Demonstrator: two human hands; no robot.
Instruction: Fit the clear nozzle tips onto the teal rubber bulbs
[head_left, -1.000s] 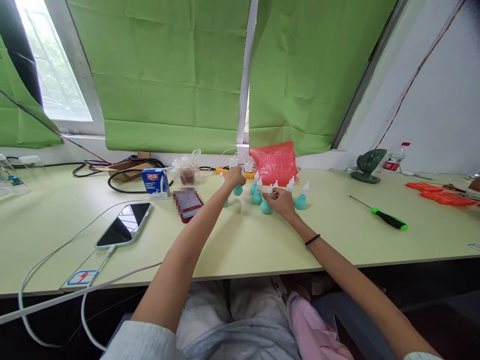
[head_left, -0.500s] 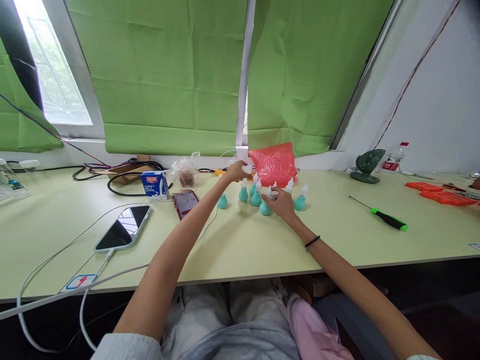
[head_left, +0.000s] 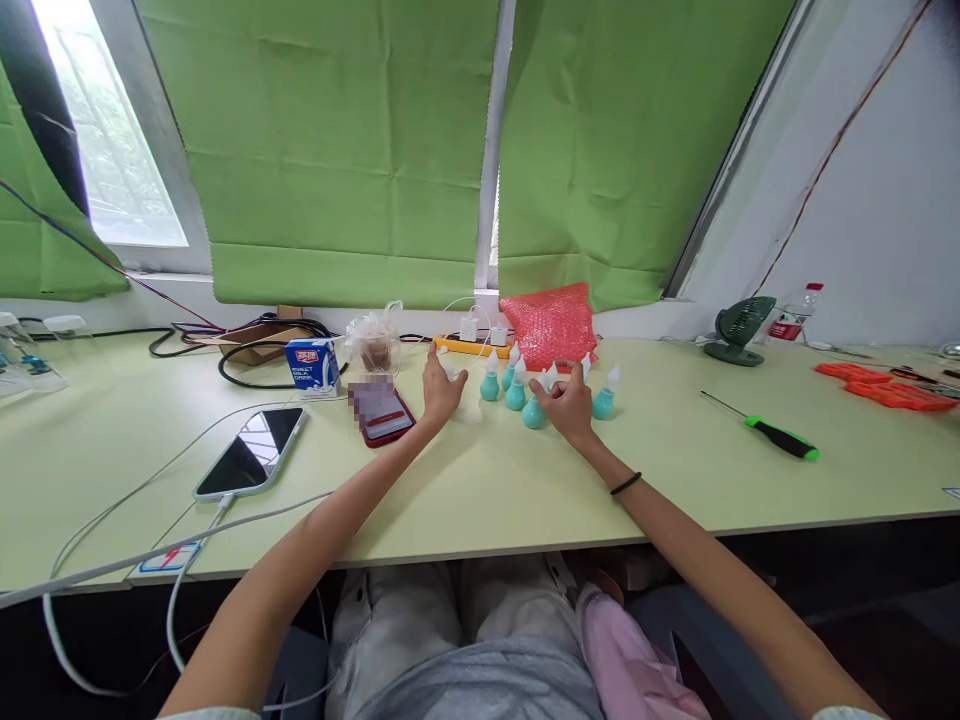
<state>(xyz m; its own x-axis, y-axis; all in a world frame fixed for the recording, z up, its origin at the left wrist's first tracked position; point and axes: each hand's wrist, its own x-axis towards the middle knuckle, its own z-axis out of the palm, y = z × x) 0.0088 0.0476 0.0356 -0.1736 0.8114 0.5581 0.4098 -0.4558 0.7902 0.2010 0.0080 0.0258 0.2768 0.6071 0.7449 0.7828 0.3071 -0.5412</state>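
Observation:
Several teal squeeze bulbs with white pointed tips stand upright on the table, among them a front bulb (head_left: 534, 413), a left one (head_left: 490, 385) and a right one (head_left: 603, 402). My left hand (head_left: 442, 390) is left of the group, thumb and index finger spread. A white tip (head_left: 449, 372) shows between these fingers; what lies below it is hidden by the hand. At the right side of the group is my right hand (head_left: 570, 405), thumb and index apart, the thumb close to the front bulb's tip. Whether it touches that bulb I cannot tell.
Behind the bulbs lie a red bubble-wrap pouch (head_left: 551, 328) and a yellow power strip (head_left: 472, 347). Left are a red-cased phone (head_left: 386, 418), a charging phone (head_left: 253, 452) and a milk carton (head_left: 313, 368). Right are a screwdriver (head_left: 780, 436) and a small fan (head_left: 739, 330).
My left hand has moved left and nearer, from behind the bulbs to the left bulb's place, uncovering the power strip and red-cased phone. My right hand stays almost where it was.

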